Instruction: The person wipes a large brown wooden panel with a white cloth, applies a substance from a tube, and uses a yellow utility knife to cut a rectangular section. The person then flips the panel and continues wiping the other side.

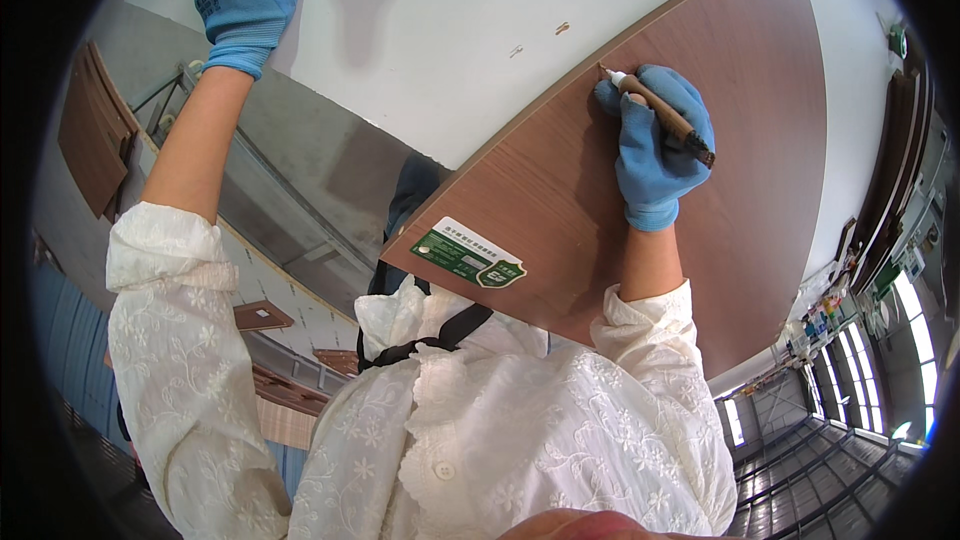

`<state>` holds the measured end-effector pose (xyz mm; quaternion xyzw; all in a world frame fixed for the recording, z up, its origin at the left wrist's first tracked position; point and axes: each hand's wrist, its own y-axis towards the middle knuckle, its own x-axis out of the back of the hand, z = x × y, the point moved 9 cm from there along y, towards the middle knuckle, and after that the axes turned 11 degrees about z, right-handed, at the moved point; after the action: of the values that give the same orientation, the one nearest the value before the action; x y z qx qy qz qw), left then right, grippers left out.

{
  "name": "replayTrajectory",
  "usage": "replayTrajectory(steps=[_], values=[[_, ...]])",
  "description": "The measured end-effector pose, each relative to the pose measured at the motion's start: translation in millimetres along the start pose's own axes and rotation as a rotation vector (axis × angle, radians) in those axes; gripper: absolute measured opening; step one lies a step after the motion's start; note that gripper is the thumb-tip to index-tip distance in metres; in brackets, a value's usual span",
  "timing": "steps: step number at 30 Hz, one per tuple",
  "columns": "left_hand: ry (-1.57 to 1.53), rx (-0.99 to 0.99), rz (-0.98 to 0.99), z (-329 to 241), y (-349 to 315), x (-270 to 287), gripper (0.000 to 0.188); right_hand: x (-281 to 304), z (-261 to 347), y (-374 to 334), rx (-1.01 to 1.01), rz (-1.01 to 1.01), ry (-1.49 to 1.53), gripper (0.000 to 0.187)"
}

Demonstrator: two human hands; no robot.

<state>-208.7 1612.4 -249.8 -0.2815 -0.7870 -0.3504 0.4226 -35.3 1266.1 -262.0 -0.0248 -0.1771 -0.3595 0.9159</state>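
My right hand [665, 135], in a blue work glove, is closed around a brown marker pen [660, 110] with a white collar. Its tip meets or nearly meets a brown wood-grain panel [560, 180] close to the panel's long straight edge. That panel has one curved side, a small round hole near its far corner, and a green-and-white label [468, 253] at its near left corner. My gloved left hand [248, 5] is at the far left, over the edge of the white work surface [430, 30]. Its fingertips pass out of the picture, so their grip is hidden.
Two small marks or scraps [562, 28] show on the white surface beyond the panel. Below to the left are a metal frame [270, 165] and stacked brown boards [95, 140]. More dark boards [890, 180] stand along the right side.
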Motion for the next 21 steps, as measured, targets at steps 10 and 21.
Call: replayTrajectory(steps=[10, 21], values=[[0.041, 0.047, 0.020, 21, -4, -9, 0.028, 0, 1, 4, -0.094, -0.057, 0.362, 0.016], [-0.208, 0.065, 0.017, 39, -3, -10, 0.030, -7, 104, -14, -0.178, -0.325, 0.371, 0.027]])
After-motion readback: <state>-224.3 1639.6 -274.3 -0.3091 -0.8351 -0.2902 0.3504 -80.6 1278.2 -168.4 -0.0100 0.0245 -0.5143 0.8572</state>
